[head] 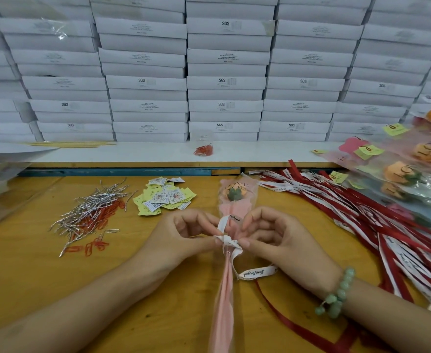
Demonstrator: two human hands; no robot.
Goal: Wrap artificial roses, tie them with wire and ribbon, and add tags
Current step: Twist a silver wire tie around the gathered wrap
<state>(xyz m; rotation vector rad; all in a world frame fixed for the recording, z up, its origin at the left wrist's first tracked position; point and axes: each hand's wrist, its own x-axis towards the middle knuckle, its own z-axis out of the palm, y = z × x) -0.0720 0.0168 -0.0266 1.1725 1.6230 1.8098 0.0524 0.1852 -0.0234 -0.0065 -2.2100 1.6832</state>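
Observation:
A wrapped orange rose (235, 193) in pink paper and clear film lies lengthwise on the wooden table (31, 276), bloom away from me. A white printed ribbon (228, 240) is knotted around its neck, one tail curling toward my right wrist. My left hand (183, 234) pinches the ribbon at the knot from the left. My right hand (273, 234) pinches it from the right. A pile of silver wire ties (92, 210) mixed with red paper clips lies at left. Yellow and white tags (164, 197) sit in a heap behind my left hand.
Red and white ribbons (362, 212) spread across the right side. Finished wrapped roses (407, 174) with yellow tags lie at far right. A small bag of red clips (203, 149) sits on a white ledge. Stacked white boxes (224, 72) wall off the back.

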